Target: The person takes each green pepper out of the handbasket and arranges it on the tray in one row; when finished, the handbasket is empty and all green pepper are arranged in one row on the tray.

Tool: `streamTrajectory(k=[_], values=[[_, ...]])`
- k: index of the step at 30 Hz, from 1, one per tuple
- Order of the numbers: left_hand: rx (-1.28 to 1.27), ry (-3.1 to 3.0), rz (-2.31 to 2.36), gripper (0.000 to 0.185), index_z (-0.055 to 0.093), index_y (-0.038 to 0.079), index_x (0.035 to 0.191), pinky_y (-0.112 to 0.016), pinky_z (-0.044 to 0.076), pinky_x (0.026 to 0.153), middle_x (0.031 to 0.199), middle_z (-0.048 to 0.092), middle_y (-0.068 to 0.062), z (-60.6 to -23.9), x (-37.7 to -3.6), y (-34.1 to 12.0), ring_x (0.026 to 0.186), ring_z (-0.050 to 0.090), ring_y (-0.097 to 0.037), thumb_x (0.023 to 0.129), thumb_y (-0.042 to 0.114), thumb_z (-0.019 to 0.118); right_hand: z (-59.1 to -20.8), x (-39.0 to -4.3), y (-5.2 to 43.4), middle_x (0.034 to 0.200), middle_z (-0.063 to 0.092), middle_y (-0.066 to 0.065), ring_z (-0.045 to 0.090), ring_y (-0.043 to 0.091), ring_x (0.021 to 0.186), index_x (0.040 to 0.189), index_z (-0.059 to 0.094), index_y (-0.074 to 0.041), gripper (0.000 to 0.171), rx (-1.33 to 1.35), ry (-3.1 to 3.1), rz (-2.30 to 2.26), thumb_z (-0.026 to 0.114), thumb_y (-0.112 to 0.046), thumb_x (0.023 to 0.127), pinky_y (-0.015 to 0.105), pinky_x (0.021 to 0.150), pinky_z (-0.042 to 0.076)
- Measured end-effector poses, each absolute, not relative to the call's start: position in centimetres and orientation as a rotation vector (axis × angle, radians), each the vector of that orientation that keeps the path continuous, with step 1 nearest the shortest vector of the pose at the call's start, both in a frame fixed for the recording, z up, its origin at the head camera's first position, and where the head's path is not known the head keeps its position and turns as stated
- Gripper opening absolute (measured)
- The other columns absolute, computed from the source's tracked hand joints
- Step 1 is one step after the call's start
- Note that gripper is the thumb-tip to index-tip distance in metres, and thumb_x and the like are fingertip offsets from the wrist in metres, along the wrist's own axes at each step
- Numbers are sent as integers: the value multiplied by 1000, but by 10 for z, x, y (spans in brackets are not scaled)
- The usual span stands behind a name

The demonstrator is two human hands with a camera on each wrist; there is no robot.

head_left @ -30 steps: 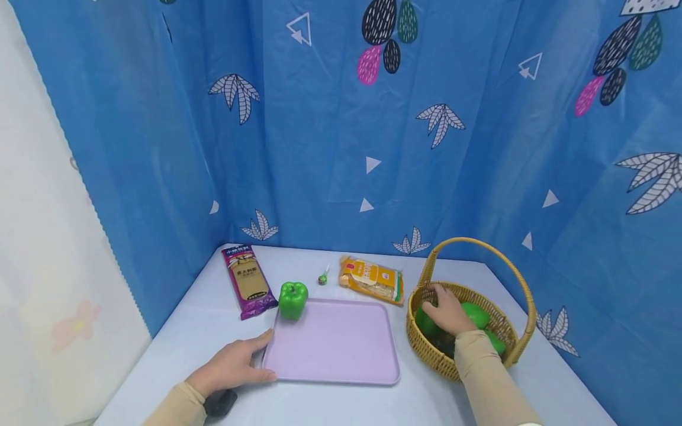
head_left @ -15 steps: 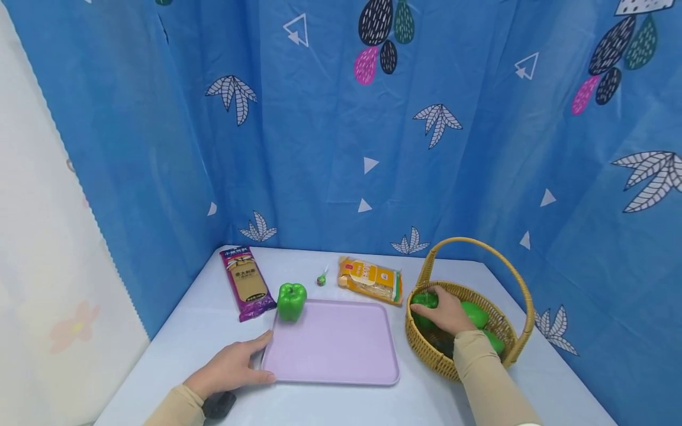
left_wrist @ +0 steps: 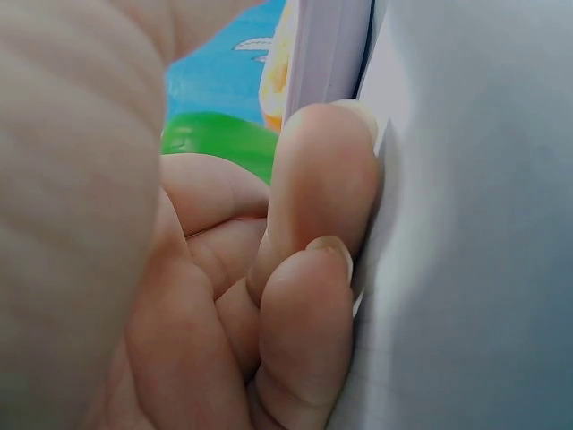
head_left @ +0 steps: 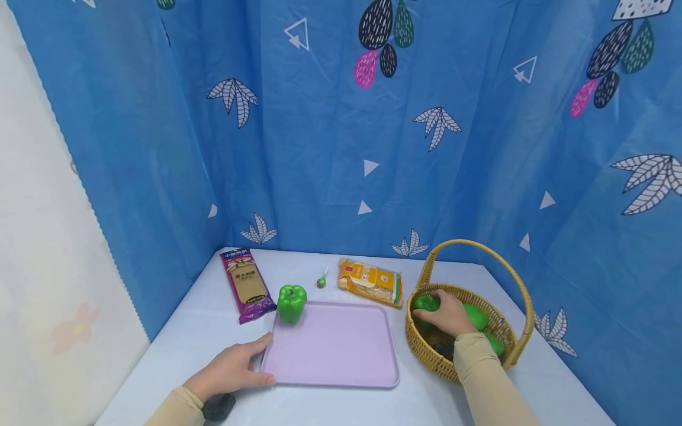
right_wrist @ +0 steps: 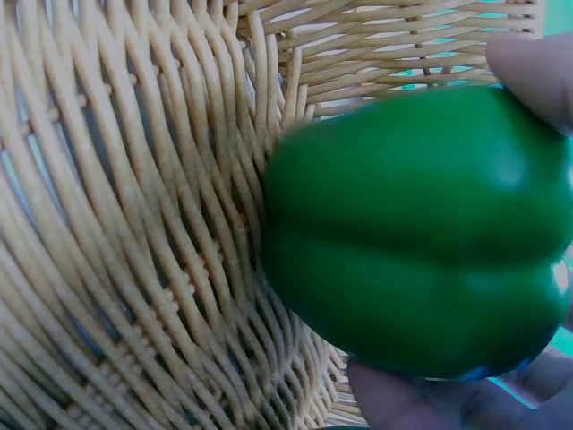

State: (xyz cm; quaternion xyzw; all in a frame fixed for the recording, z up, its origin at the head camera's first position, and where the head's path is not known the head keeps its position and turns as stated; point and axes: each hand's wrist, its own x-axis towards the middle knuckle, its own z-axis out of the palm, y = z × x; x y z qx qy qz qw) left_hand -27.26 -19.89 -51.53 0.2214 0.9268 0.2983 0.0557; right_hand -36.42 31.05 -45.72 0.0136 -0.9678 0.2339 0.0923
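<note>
Inside the wicker basket (head_left: 434, 358), my right hand (head_left: 450, 313) grips a green bell pepper (right_wrist: 421, 233), thumb on one side and fingers on the other. The right wrist view shows this pepper close against the woven wall. My left hand (head_left: 234, 367) lies at the left edge of a lilac tray (head_left: 335, 346), thumb and index finger spread along its rim near the front corner. In the left wrist view its other fingertips (left_wrist: 309, 296) rest against the white tabletop. A second green bell pepper (head_left: 291, 303) stands upright at the tray's back left corner.
More green produce (head_left: 476, 318) lies in the basket, under its tall arched handle (head_left: 479, 244). Behind the tray are an orange food packet (head_left: 370, 281) and a small lollipop (head_left: 322, 280). A purple noodle packet (head_left: 248, 284) lies back left. A black object (head_left: 218, 407) is by the left wrist.
My right hand has shifted its hold inside the basket, and the bell pepper's top now shows between thumb and fingers. The left hand and tray stay in place.
</note>
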Motion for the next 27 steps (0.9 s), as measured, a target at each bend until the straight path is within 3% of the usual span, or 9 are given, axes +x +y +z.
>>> streamTrajectory(k=[11,18,22,27], values=[[670,2800,918,98,31,8,145,-25,34,46,55,43,10,-516,-272,-198,44,39,-6,72,63,66,-450,-362,311,118,54,22,52,38,103,126,48,-1,90,9,-2799,695,67,-67,68,50,76,45],[658,2771,927,98,31,9,145,-26,35,47,54,44,9,-519,-271,-197,45,40,-6,71,63,66,-423,-346,310,103,55,19,56,29,83,122,49,2,83,13,-2723,787,68,-61,71,37,59,49],[668,2786,918,98,31,8,145,-25,35,47,53,44,10,-520,-271,-198,45,40,-6,71,63,66,-405,-342,301,102,55,16,56,26,80,122,48,0,82,39,-2687,828,68,-61,71,34,57,48],[697,2809,903,98,31,7,144,-24,38,57,60,45,10,-517,-273,-199,46,41,-5,72,64,65,-391,-343,271,102,55,12,55,25,83,120,51,-5,79,100,-2630,852,67,-64,70,33,59,48]])
